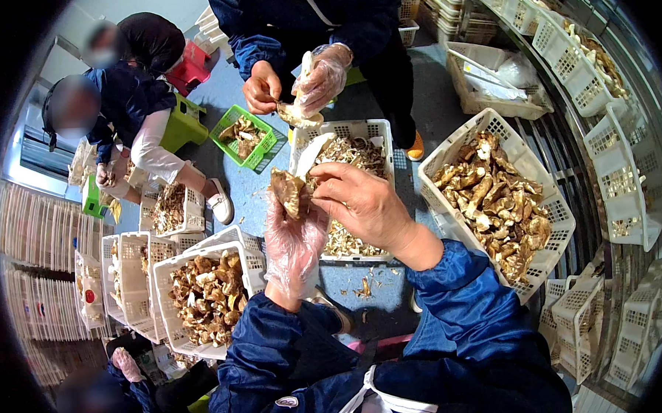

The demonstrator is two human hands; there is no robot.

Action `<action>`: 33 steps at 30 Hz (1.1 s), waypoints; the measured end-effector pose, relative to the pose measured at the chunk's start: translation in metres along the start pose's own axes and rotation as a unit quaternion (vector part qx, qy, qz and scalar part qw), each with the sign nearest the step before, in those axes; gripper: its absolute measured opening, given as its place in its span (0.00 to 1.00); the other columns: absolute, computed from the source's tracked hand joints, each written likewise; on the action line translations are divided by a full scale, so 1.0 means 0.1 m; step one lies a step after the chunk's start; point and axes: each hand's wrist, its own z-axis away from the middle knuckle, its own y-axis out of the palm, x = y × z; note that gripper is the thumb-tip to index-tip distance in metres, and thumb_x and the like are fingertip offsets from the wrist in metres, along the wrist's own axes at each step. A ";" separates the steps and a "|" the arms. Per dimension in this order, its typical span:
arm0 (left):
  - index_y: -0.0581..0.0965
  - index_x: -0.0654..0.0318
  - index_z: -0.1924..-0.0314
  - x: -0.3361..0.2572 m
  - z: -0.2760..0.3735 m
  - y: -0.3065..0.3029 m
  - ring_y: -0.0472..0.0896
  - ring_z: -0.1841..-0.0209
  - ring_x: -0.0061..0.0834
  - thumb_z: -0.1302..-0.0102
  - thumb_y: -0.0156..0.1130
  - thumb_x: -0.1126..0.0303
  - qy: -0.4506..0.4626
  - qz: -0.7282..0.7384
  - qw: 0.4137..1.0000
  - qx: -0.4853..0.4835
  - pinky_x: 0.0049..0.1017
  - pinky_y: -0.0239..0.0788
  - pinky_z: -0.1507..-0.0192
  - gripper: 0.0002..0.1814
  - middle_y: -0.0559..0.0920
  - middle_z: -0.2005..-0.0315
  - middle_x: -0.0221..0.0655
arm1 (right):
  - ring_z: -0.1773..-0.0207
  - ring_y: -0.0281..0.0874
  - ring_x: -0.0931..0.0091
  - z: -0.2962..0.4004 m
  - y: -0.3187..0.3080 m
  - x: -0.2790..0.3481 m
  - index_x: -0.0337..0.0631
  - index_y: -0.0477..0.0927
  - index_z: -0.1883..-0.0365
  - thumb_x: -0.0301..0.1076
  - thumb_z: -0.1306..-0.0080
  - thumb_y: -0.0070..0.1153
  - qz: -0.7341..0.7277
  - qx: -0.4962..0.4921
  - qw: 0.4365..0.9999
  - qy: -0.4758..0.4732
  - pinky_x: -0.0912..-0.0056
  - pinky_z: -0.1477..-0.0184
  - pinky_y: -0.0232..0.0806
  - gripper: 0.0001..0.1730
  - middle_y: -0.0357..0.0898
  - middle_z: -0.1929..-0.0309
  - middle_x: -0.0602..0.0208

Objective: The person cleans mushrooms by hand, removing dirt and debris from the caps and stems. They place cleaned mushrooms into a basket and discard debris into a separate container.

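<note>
My left hand, in a clear plastic glove, holds a mushroom with a brown, gilled cap upright. My bare right hand is curled beside it, fingertips pinched at the cap's right edge. A smooth white elongated piece rises behind the fingertips; whether it is the stem or a tool, I cannot tell. Beneath my hands a white plastic basket holds thin mushroom trimmings. My hands partly cover it.
A white basket of brown mushrooms stands at right, another at left. Opposite, a co-worker's gloved hand and bare hand hold a mushroom. A small green basket lies on the blue floor. Metal racks line the right.
</note>
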 end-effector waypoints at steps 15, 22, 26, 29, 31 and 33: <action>0.84 0.61 0.43 0.08 0.17 0.05 0.83 0.40 0.32 0.20 0.61 0.55 -0.007 0.003 1.000 0.029 0.44 0.69 0.29 0.18 0.87 0.46 0.34 | 0.41 0.83 0.61 -0.09 0.16 0.08 0.37 0.85 0.57 0.23 0.36 0.69 -0.028 -0.046 0.998 -0.020 0.61 0.42 0.77 0.09 0.82 0.43 0.59; 0.84 0.61 0.45 0.13 0.21 0.19 0.83 0.40 0.32 0.22 0.63 0.58 0.001 -0.021 1.000 0.014 0.44 0.68 0.29 0.16 0.88 0.48 0.34 | 0.42 0.84 0.60 -0.07 0.14 0.07 0.36 0.84 0.57 0.22 0.35 0.68 -0.029 -0.031 0.998 -0.055 0.60 0.42 0.78 0.09 0.83 0.43 0.57; 0.85 0.61 0.45 0.11 0.18 0.07 0.83 0.40 0.32 0.23 0.64 0.61 0.007 -0.006 1.000 -0.002 0.43 0.67 0.28 0.15 0.88 0.48 0.34 | 0.42 0.84 0.61 -0.07 0.15 0.07 0.37 0.84 0.56 0.23 0.34 0.68 -0.023 -0.044 0.997 -0.059 0.60 0.42 0.78 0.09 0.83 0.43 0.56; 0.85 0.62 0.45 0.10 0.20 0.06 0.83 0.40 0.32 0.24 0.66 0.63 -0.005 0.013 1.000 0.002 0.43 0.68 0.28 0.14 0.88 0.48 0.34 | 0.41 0.84 0.61 -0.11 0.15 0.04 0.37 0.84 0.57 0.23 0.34 0.68 -0.027 -0.047 0.997 -0.062 0.61 0.42 0.78 0.09 0.83 0.43 0.56; 0.85 0.62 0.46 0.11 0.20 0.07 0.83 0.40 0.31 0.25 0.66 0.63 -0.008 0.023 1.000 0.005 0.42 0.68 0.28 0.14 0.88 0.47 0.34 | 0.42 0.84 0.61 -0.11 0.14 0.04 0.37 0.84 0.56 0.24 0.34 0.68 -0.032 -0.046 0.997 -0.060 0.61 0.42 0.78 0.09 0.83 0.43 0.57; 0.84 0.62 0.45 0.10 0.20 0.05 0.84 0.40 0.32 0.25 0.67 0.64 -0.013 0.029 0.999 0.015 0.42 0.69 0.29 0.15 0.88 0.47 0.35 | 0.42 0.85 0.60 -0.11 0.14 0.04 0.36 0.84 0.56 0.24 0.35 0.69 -0.040 -0.045 0.996 -0.062 0.60 0.42 0.78 0.10 0.84 0.45 0.57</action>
